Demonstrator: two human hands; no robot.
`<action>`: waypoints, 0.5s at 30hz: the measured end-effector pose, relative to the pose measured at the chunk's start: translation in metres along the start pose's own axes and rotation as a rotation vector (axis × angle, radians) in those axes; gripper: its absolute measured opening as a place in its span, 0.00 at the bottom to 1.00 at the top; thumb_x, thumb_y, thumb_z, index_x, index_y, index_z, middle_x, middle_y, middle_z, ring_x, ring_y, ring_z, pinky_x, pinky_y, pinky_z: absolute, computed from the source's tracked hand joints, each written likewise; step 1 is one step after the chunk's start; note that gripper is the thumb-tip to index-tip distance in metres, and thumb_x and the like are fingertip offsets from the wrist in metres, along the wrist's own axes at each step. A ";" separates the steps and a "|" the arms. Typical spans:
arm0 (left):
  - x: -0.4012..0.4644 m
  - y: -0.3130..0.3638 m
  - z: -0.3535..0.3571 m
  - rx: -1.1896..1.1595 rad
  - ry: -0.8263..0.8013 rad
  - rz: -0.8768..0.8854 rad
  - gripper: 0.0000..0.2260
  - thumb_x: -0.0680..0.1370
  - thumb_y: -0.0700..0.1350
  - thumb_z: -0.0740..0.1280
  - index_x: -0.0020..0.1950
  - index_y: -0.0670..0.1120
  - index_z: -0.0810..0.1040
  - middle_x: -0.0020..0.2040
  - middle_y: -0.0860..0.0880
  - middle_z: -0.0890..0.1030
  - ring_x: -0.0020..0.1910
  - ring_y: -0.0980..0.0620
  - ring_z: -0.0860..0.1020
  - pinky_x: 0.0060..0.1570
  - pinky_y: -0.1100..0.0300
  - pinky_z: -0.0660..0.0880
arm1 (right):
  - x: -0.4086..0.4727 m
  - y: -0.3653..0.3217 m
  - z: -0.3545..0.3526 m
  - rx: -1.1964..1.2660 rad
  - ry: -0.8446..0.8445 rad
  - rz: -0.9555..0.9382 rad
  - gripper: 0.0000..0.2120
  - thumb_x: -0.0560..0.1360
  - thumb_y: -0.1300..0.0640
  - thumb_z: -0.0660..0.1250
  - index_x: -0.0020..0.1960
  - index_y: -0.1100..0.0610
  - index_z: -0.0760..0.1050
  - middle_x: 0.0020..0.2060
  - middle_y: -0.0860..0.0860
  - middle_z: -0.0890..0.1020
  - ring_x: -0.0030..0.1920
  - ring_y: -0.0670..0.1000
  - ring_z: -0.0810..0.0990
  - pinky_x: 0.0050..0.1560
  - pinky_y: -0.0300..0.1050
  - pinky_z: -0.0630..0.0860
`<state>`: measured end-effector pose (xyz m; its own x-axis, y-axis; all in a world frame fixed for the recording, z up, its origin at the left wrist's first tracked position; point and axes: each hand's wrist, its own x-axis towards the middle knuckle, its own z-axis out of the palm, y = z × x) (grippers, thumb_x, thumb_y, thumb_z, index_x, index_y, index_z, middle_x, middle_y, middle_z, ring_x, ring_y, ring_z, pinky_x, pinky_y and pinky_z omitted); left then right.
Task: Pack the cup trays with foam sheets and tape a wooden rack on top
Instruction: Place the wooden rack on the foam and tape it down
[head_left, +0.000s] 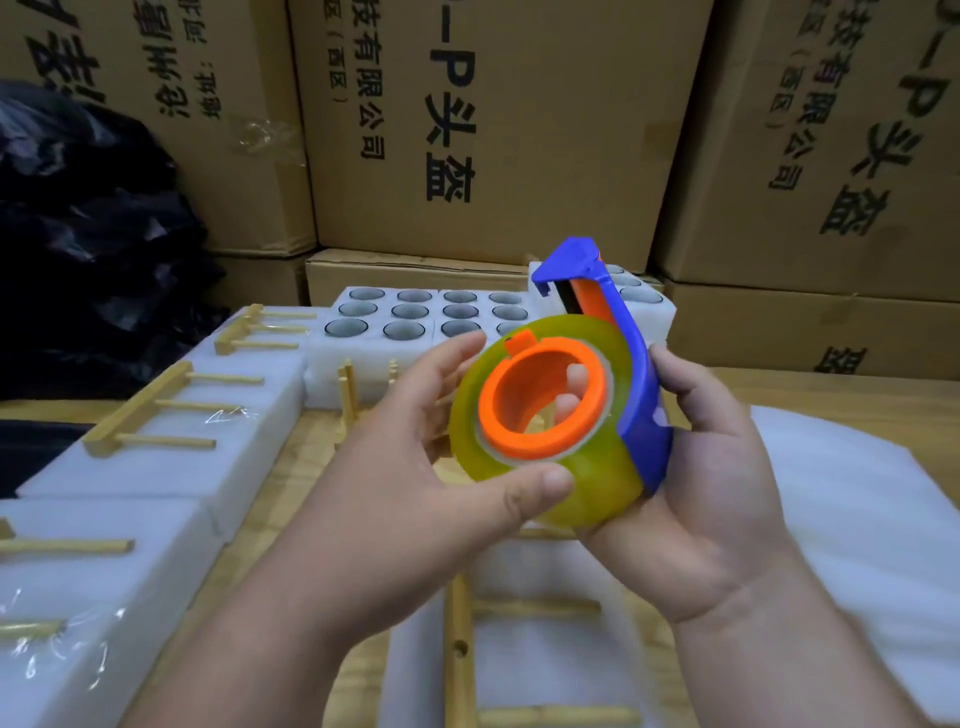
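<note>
Taping step in hand, judging by the tape dispenser (571, 395) raised in front of the chest, above the foam-wrapped pack (524, 639) with its wooden rack (462, 639) on top, not yet bound by any tape visible here. Blue frame with orange hub and cutter guard, carrying a thick yellowish roll of clear tape (545, 415); no free end seen. Right hand (701, 483) wrapped round the blue frame from behind the dispenser, fingertips showing through the hub. Left hand (415, 441) pinching the roll, thumb on its near face, fingers behind its far edge. Next, probably: finding and peeling the tape's end, then lowering to the pack just below the dispenser and running a strip over the rack. Left of the dispenser, finished packs (171, 441) with racks taped on; beyond it, open cup trays (415, 317); right of it, loose foam sheets (857, 493); further behind, stacked cartons (493, 130).
</note>
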<state>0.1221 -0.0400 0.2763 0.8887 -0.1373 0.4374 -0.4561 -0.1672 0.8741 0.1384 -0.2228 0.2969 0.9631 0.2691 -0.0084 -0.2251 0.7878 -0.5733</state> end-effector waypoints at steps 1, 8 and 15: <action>-0.001 0.000 -0.001 -0.017 0.000 0.005 0.46 0.56 0.67 0.82 0.72 0.71 0.68 0.67 0.71 0.75 0.67 0.65 0.76 0.65 0.58 0.74 | -0.002 0.002 0.002 0.002 -0.017 0.007 0.17 0.73 0.48 0.69 0.52 0.60 0.86 0.40 0.55 0.86 0.37 0.54 0.86 0.40 0.48 0.83; -0.003 -0.001 -0.010 0.032 -0.062 0.004 0.46 0.58 0.67 0.82 0.71 0.78 0.63 0.71 0.71 0.71 0.71 0.68 0.70 0.69 0.59 0.71 | -0.008 0.005 0.001 -0.228 -0.103 -0.059 0.21 0.68 0.46 0.72 0.52 0.61 0.87 0.43 0.59 0.87 0.39 0.55 0.87 0.41 0.50 0.83; 0.004 0.012 -0.028 -0.214 0.152 -0.119 0.20 0.74 0.59 0.70 0.66 0.60 0.80 0.63 0.60 0.83 0.66 0.57 0.79 0.61 0.56 0.76 | -0.028 -0.021 -0.005 -1.166 -0.203 -0.227 0.22 0.64 0.37 0.78 0.54 0.46 0.84 0.48 0.52 0.88 0.46 0.51 0.87 0.44 0.41 0.83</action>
<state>0.1216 -0.0148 0.2942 0.9395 0.0216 0.3419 -0.3425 0.0389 0.9387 0.1173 -0.2501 0.3050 0.8989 0.3541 0.2580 0.3164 -0.1173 -0.9414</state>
